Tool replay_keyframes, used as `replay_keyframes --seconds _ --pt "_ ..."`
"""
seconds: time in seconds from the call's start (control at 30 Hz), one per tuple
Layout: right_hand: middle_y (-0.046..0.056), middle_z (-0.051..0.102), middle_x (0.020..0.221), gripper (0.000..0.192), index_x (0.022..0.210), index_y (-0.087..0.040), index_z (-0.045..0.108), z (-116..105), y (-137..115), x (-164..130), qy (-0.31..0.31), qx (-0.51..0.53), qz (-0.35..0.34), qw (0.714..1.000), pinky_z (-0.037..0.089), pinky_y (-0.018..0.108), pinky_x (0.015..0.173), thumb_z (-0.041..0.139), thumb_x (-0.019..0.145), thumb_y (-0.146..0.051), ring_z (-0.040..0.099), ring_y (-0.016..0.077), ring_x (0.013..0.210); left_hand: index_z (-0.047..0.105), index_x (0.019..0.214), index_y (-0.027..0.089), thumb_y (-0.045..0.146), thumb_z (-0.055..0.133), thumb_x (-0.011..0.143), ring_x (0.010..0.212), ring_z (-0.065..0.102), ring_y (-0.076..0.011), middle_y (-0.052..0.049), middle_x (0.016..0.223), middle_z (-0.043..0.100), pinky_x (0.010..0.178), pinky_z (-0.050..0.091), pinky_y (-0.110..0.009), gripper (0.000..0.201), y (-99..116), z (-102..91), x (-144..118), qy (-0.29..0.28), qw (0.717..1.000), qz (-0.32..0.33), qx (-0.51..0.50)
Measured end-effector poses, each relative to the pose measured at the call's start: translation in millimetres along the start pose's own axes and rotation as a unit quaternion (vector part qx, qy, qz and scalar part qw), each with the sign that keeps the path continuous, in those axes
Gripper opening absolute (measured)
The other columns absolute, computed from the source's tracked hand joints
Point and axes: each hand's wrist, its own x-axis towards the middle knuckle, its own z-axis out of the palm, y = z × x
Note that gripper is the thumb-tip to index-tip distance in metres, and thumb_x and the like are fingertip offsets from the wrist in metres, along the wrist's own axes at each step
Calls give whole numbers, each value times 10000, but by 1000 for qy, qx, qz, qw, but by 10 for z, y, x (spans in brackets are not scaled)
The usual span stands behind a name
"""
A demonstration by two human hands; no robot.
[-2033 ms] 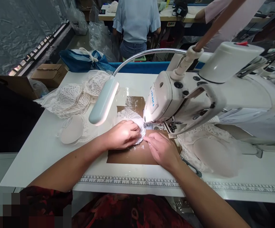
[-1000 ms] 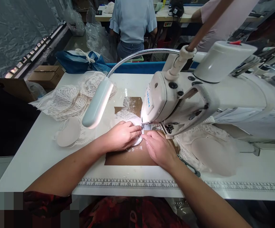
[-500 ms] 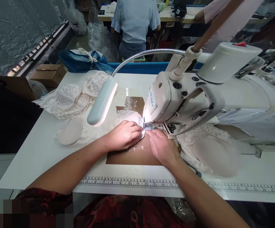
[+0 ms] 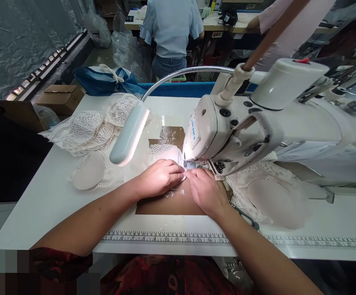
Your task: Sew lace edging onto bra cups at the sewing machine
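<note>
My left hand [image 4: 158,178] presses flat on a white lace cup piece [image 4: 168,154] just left of the needle of a white sewing machine [image 4: 242,127]. My right hand [image 4: 207,191] lies beside it, fingertips on the near edge of the same piece under the presser foot [image 4: 191,164]. Both hands rest on a brown taped patch [image 4: 168,203] of the white table [image 4: 42,196]. Most of the lace piece is hidden under my hands and the machine head.
A gooseneck lamp [image 4: 129,133] hangs over the table's left middle. A heap of lace cups [image 4: 88,129] and a padded cup [image 4: 90,175] lie at left; more cups [image 4: 273,192] sit under the machine arm. Scissors [image 4: 245,216] lie by my right wrist. A person in blue [image 4: 171,28] works behind.
The lace piece has fed further under the presser foot and less of it shows near my fingers. My hands have drawn closer together at the needle.
</note>
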Motion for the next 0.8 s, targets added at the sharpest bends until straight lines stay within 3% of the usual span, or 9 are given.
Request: replay_keyframes --seconds 0.23,0.37,0.63,0.8 --pt "70 701 961 401 1212 -210 654 31 34 -7 -16 -3 35 999 387 316 713 437 884 -130 564 223 872 678 1091 135 239 432 984 986 589 -218 -120 1129 673 846 506 -368 288 12 2 12 16 999 -13 25" --pt "53 699 1017 405 1207 -211 656 15 49 -37 17 18 1 1000 373 294 693 434 883 -113 552 201 896 671 1096 138 248 437 982 1000 579 -215 -120 1156 660 857 501 -371 283 -7 -24 -24 2 1000 0 24" --pt "31 658 837 356 1085 -217 704 -11 56 -48 30 4 -41 999 313 290 644 483 839 -83 503 174 780 683 1038 158 252 431 985 1011 567 -215 -104 1168 652 861 479 -373 274 -26 -30 -44 -6 999 19 25" --pt "36 669 874 361 1114 -202 691 -1 59 -54 35 -2 -51 998 311 299 647 486 840 -88 505 178 801 663 1103 162 245 426 987 1040 559 -216 -101 1176 655 880 469 -374 277 -25 -30 -47 -11 999 4 32"
